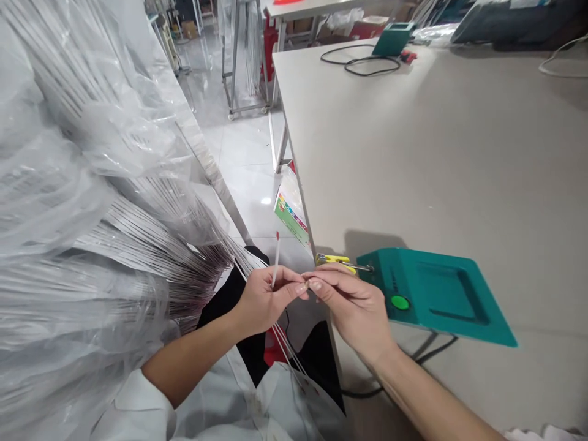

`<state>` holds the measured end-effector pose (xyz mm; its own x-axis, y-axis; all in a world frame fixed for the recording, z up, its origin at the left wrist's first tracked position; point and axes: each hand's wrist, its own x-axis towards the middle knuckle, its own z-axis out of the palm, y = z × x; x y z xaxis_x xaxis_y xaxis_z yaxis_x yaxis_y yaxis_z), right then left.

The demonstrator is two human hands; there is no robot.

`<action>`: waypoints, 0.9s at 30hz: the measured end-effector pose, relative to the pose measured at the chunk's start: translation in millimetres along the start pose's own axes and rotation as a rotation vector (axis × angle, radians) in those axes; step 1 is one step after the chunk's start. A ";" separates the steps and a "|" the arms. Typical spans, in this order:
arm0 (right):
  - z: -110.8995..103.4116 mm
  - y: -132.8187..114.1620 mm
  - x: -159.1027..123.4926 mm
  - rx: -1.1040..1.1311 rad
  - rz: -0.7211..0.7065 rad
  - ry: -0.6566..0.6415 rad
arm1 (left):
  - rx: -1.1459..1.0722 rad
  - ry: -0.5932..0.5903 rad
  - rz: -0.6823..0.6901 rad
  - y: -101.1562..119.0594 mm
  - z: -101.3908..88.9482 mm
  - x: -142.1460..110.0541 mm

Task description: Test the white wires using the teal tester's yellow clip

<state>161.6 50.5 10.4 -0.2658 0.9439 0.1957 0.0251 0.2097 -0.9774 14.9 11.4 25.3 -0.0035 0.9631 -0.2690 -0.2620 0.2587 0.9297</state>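
My left hand (pixel 269 298) is closed, its thumb and index finger pinched together. A thin white wire (pixel 276 263) with a red tip sticks up out of it, and several white wires (pixel 285 346) hang below. My right hand (pixel 356 306) is pinched too, its fingertips meeting those of my left hand over something tiny that the fingers mostly hide. Just beyond my right hand, a yellow clip (pixel 335 261) sits at the table edge beside a metal rod. A teal device (pixel 413 275) with a green button (pixel 400 302) lies right of that hand.
Large bundles of white wires (pixel 133 226) in clear plastic fill the left side. The pale table (pixel 427 153) stretches away on the right. On its far part stand another teal device (pixel 393 40) and a looped black cable (pixel 367 64). A printed box (pixel 291 211) stands below the edge.
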 end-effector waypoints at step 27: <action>0.3 -19.2 -2.1 -0.126 0.019 -0.216 | 0.493 -0.320 0.043 -15.8 -1.8 -2.7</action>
<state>161.4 44.5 28.7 -0.4637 0.8745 0.1424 0.1489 0.2354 -0.9604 17.3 4.6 10.9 0.3075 0.9280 -0.2104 0.2121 0.1487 0.9659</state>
